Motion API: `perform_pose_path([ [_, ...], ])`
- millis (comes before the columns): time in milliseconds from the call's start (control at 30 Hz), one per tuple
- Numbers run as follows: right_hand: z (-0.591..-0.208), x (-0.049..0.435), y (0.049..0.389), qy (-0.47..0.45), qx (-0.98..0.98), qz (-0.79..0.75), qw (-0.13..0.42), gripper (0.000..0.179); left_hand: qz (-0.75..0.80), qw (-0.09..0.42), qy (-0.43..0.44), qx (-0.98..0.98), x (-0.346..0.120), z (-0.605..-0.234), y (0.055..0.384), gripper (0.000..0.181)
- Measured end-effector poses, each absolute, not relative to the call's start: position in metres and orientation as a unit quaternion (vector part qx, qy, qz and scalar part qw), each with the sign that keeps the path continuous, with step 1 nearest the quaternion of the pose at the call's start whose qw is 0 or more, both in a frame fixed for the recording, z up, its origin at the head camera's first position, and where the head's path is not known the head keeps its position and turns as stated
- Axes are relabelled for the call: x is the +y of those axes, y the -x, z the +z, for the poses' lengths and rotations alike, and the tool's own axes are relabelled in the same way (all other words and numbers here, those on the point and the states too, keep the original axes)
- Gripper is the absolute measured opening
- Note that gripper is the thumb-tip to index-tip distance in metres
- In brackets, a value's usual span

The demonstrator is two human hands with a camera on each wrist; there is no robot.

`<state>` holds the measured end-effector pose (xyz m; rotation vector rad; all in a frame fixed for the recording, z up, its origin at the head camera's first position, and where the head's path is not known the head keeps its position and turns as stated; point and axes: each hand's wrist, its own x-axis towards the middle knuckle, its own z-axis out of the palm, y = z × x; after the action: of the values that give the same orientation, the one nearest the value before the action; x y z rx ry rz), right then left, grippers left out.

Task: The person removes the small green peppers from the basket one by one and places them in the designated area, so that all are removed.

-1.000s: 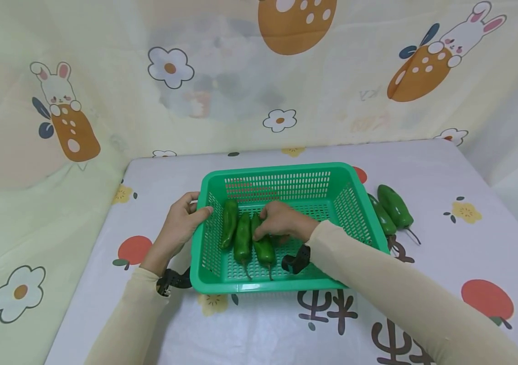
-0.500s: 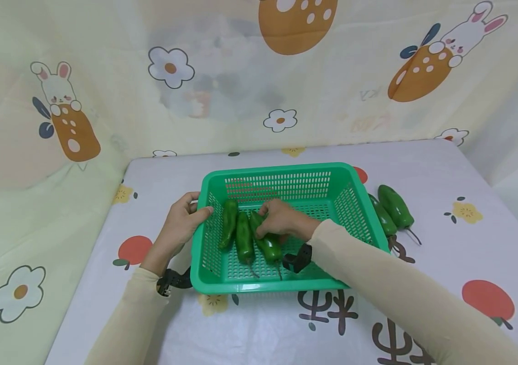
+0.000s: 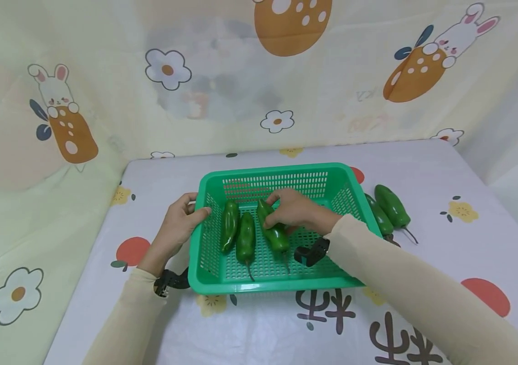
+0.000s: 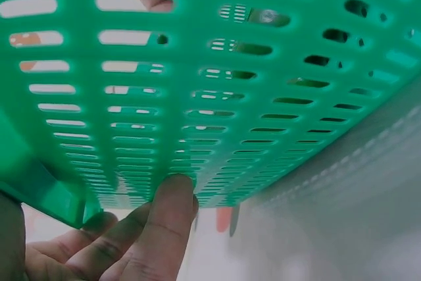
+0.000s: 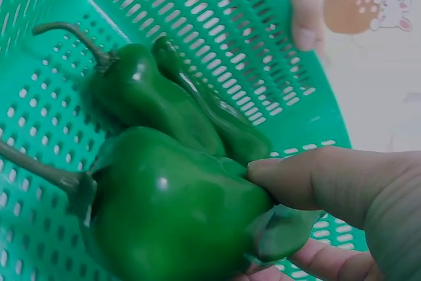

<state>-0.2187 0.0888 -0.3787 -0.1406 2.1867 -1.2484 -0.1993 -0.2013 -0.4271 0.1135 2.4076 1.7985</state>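
Note:
A green plastic basket (image 3: 282,287) with slotted walls sits on the table. My left hand (image 3: 178,223) holds its left rim, thumb over the edge; in the left wrist view the fingers (image 4: 172,218) lie against the outer wall. Inside, my right hand (image 3: 296,209) pinches a green pepper (image 3: 275,236) between thumb and fingers, its stem toward me. To its left lie two more green peppers, a middle one (image 3: 246,241) and a left one (image 3: 229,226), side by side on the basket floor. The right wrist view shows the held pepper (image 5: 164,208) up close beside them.
Two green peppers, a larger one (image 3: 392,205) and one partly behind the basket wall (image 3: 379,217), lie on the tablecloth (image 3: 428,187) right of the basket. A printed curtain (image 3: 222,101) stands behind and beside the table. Each wrist wears a black camera.
My right hand has shifted right with the pepper, widening the gap to the middle one. The two left peppers have shifted slightly. My left hand stays on the rim.

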Motion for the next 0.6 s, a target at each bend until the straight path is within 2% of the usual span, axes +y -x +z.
perform_pose_path([
  [400,-0.366,0.120,0.220,0.034,0.825,-0.489,0.283,0.059,0.584,0.078,-0.041,0.807,-0.202,-0.422,0.200,0.048],
  [600,-0.357,0.138,0.220,0.026,0.826,-0.492,0.274,0.062,0.582,0.085,-0.036,0.808,-0.202,-0.421,0.200,0.046],
])
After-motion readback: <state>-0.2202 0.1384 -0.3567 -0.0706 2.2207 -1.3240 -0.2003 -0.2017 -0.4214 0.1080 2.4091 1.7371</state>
